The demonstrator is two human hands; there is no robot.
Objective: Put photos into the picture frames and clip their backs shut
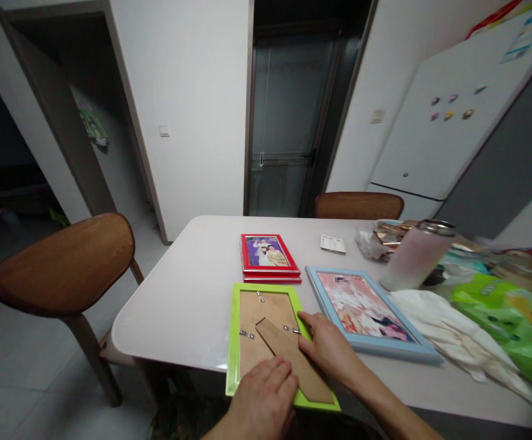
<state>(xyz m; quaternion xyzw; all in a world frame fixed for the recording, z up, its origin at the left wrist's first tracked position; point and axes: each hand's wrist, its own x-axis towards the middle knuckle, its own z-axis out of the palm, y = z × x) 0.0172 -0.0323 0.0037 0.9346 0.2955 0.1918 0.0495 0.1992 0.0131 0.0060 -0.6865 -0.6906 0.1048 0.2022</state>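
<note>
A lime-green picture frame lies face down at the near edge of the white table, its brown backing board and stand showing. My left hand rests flat on the lower part of the backing. My right hand touches the frame's right side, fingertips by a metal clip. A red frame with a photo lies further back. To the right of the green one, a light-blue frame lies face up.
A pink tumbler, a white cloth, green snack bags, a small card and wrappers crowd the table's right side. Wooden chairs stand at the left and far side. A white fridge stands behind.
</note>
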